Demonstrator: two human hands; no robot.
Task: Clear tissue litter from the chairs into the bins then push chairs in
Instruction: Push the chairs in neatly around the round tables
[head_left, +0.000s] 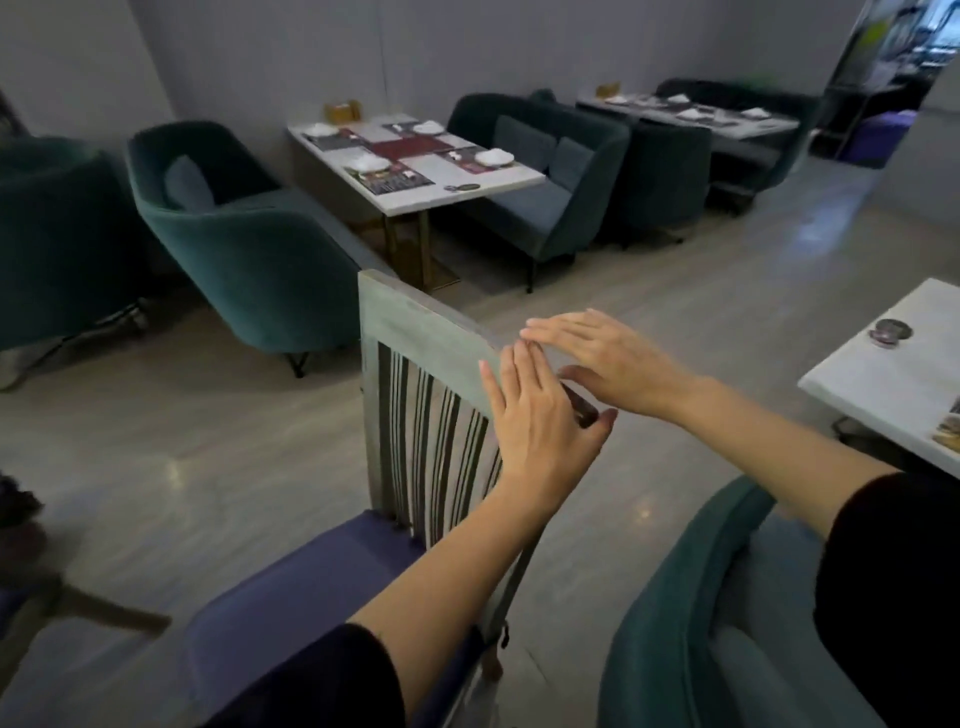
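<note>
A grey-green wooden chair (415, 332) with a slatted back and a purple seat cushion (291, 597) stands in front of me. My left hand (535, 415) lies with straight fingers against the right end of the chair's top rail. My right hand (608, 358) hovers flat over the same end of the rail, fingers straight, thumb below. Neither hand holds anything. No tissue and no bin show in this view.
A teal armchair (691, 613) sits at my lower right beside a white table (893, 384). More teal armchairs (249, 260) and a set table (415, 161) stand farther back. Open floor lies to the chair's left and right.
</note>
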